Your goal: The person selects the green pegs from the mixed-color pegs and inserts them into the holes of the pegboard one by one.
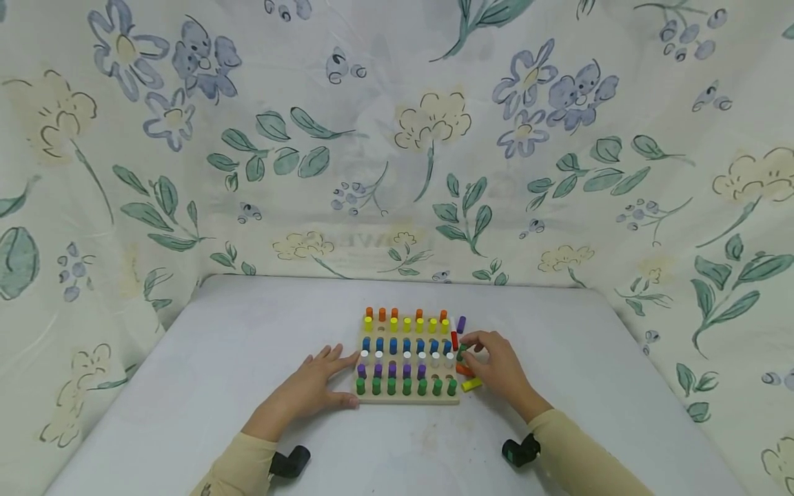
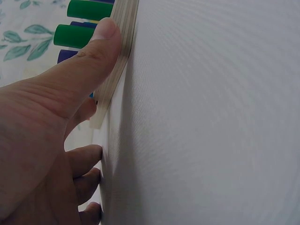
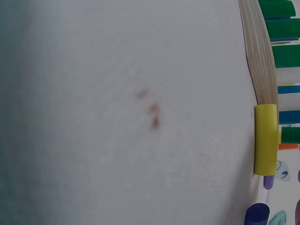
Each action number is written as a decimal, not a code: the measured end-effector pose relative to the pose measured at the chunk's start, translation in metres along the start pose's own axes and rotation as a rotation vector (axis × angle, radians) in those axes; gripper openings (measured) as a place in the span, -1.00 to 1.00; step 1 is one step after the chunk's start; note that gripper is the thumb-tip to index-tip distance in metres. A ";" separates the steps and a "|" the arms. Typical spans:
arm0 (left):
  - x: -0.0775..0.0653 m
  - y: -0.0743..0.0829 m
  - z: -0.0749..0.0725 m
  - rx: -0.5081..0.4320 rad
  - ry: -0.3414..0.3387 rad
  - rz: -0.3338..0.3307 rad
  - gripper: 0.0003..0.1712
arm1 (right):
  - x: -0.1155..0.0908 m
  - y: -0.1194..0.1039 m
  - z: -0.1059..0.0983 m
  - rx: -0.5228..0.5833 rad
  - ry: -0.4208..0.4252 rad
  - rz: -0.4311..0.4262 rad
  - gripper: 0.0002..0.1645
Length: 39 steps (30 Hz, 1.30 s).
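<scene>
A wooden pegboard (image 1: 409, 400) lies on the table, holding rows of orange, yellow, blue, white, purple and green pegs. Some holes in it have no peg. My left hand (image 1: 313, 387) rests at the board's left side, its thumb and index finger touching the edge; in the left wrist view the thumb (image 2: 89, 63) presses on the board's side near the green pegs. Just off the board's right edge, my right hand (image 1: 499, 365) pinches a green peg (image 1: 461, 354) between thumb and fingers. The right wrist view hardly shows that hand.
Loose pegs lie right of the board: a purple peg (image 1: 462, 324), a red peg (image 1: 455, 340), an orange peg (image 1: 464, 370) and a yellow peg (image 1: 471, 384). A floral cloth (image 1: 397, 172) hangs behind and beside the white table (image 1: 260, 310). Black devices (image 1: 521, 451) sit at both wrists.
</scene>
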<state>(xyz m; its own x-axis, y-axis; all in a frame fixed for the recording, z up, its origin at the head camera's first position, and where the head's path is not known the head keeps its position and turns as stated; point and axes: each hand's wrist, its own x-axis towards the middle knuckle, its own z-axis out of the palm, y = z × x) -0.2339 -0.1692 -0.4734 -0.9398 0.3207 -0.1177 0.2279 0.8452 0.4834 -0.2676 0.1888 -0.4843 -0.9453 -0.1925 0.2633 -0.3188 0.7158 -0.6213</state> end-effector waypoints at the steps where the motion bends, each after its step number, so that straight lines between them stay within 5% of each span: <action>1: 0.000 0.000 0.000 -0.002 -0.001 -0.002 0.06 | -0.001 0.000 0.000 0.002 0.000 -0.005 -0.76; 22: 0.002 -0.002 0.001 0.000 -0.001 -0.007 0.06 | -0.013 -0.002 0.001 0.043 -0.019 -0.134 -0.74; 39: 0.000 0.000 0.000 -0.009 -0.006 0.003 0.06 | -0.016 -0.004 0.002 0.000 -0.130 -0.130 -0.75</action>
<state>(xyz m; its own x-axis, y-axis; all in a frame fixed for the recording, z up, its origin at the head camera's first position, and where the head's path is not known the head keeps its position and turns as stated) -0.2343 -0.1688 -0.4732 -0.9376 0.3259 -0.1212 0.2285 0.8402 0.4918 -0.2515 0.1878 -0.4877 -0.8971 -0.3685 0.2439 -0.4389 0.6794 -0.5881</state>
